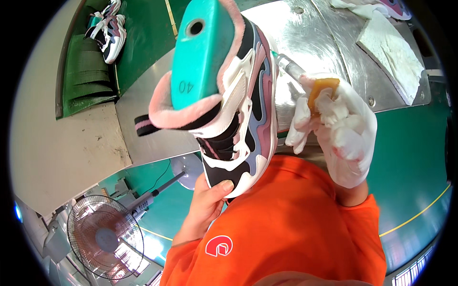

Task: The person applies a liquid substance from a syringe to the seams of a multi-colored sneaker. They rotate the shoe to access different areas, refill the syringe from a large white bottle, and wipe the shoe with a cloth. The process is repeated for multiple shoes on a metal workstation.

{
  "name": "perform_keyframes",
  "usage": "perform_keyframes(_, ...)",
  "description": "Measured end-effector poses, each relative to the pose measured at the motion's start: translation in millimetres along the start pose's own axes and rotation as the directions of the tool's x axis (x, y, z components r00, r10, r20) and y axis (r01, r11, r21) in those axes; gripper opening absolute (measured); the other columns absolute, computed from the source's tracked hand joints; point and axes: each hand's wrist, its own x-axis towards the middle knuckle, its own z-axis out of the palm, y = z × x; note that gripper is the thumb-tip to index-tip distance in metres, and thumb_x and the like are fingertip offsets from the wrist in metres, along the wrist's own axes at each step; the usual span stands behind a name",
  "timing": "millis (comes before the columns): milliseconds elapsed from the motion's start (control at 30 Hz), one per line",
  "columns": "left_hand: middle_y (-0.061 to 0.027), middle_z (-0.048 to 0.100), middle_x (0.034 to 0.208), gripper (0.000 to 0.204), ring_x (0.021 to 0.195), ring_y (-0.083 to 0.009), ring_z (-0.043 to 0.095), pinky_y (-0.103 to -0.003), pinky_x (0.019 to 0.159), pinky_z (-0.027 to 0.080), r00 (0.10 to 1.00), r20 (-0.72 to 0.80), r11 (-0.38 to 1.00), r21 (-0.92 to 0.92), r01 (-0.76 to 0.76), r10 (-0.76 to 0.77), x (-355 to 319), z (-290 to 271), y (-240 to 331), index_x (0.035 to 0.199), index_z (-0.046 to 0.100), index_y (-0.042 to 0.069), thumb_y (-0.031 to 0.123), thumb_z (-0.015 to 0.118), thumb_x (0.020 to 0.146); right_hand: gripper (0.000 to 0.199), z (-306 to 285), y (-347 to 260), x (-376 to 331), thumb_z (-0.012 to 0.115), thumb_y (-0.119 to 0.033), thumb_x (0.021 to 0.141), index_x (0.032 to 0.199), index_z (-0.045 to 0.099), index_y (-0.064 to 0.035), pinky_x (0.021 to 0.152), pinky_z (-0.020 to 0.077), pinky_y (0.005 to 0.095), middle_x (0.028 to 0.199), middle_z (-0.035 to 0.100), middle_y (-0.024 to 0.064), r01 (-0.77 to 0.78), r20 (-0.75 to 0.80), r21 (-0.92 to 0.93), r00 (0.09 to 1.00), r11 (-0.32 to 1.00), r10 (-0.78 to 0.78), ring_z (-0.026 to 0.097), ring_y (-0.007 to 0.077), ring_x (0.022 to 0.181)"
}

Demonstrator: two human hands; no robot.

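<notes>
A sneaker (260,109) in white, black, pink and grey-blue is tilted in front of me, with a teal shoe last (200,66) inside its pink-lined collar. My left hand (210,202), bare, grips it at the toe, thumb on top; its other fingers are mostly hidden below. On my right hand (341,128) is a white glove. Its fingers close round a slim grey pen-like tool (289,66), whose green tip is at the sole edge; I cannot tell whether it touches. An amber, flat rubbery piece (315,97) also sits in that hand.
Beyond the sneaker lies a shiny metal worktop (315,28) with a white pad (393,57). Another sneaker (112,38) rests on a green conveyor (148,33) at the far left. Part of a shoe (396,8) shows far right. A standing fan (106,238) is at lower left.
</notes>
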Motion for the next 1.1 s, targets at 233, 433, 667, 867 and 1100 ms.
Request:
perform_keyframes(233,-0.011,0.063,0.121,0.054,0.107,-0.0172,0.062,-0.03,0.09,0.05,0.999,0.048,1.0,-0.023,0.008,-0.007,1.2,7.1,-2.8,0.13,0.05,-0.005,0.013,0.072,0.085,0.059,2.9,-1.6,-9.9,0.051,0.01,0.068,0.127,0.053,0.0099,0.067,0.0538,0.0284,0.088,0.062,0.0132,-0.016,-0.017,0.078,1.0,0.997,0.018,0.066,0.0214,0.075)
perform_keyframes(433,-0.0166,0.063,0.117,0.059,0.103,-0.0249,0.065,-0.036,0.087,0.054,0.999,0.044,1.0,0.009,-0.018,0.018,1.0,11.2,-6.1,0.13,0.047,-0.007,0.022,0.07,0.086,0.06,-2.6,4.6,-13.6,0.049,0.0,0.067,0.126,0.051,0.0125,0.066,0.0553,0.0307,0.092,0.064,0.017,0.077,0.014,-0.004,0.997,0.997,-0.077,0.067,0.0231,0.072)
perform_keyframes(667,-0.0205,0.062,0.117,0.062,0.103,-0.0326,0.066,-0.042,0.087,0.057,0.992,0.104,0.996,-0.048,-0.071,0.076,18.3,17.0,2.7,0.13,0.047,-0.009,0.031,0.069,0.088,0.062,-5.9,9.9,0.1,0.051,-0.004,0.069,0.129,0.044,0.0109,0.074,0.0568,0.035,0.105,0.059,0.0181,0.35,-0.132,0.031,0.93,0.936,-0.344,0.066,0.0254,0.076)
perform_keyframes(867,-0.0245,0.048,0.14,0.061,0.129,-0.0385,0.049,-0.044,0.104,0.048,0.961,0.274,0.99,-0.138,0.001,0.037,56.2,57.2,39.3,0.144,0.033,-0.006,0.04,0.041,0.104,0.066,-4.7,8.5,5.5,0.06,0.009,0.066,0.13,0.045,0.0053,0.084,0.0551,0.0367,0.104,0.059,0.015,0.435,-0.224,-0.258,0.842,0.863,-0.491,0.066,0.0306,0.102)
perform_keyframes(1100,-0.0218,0.056,0.131,0.053,0.123,-0.0309,0.056,-0.041,0.101,0.047,0.805,0.509,0.935,0.319,0.154,-0.306,82.0,97.6,61.4,0.139,0.041,-0.006,0.033,0.043,0.103,0.069,-43.4,2.3,-5.3,0.065,0.015,0.066,0.131,0.046,0.0023,0.086,0.0518,0.0301,0.111,0.058,0.0106,0.322,-0.355,-0.582,0.726,0.747,-0.589,0.065,0.0232,0.102)
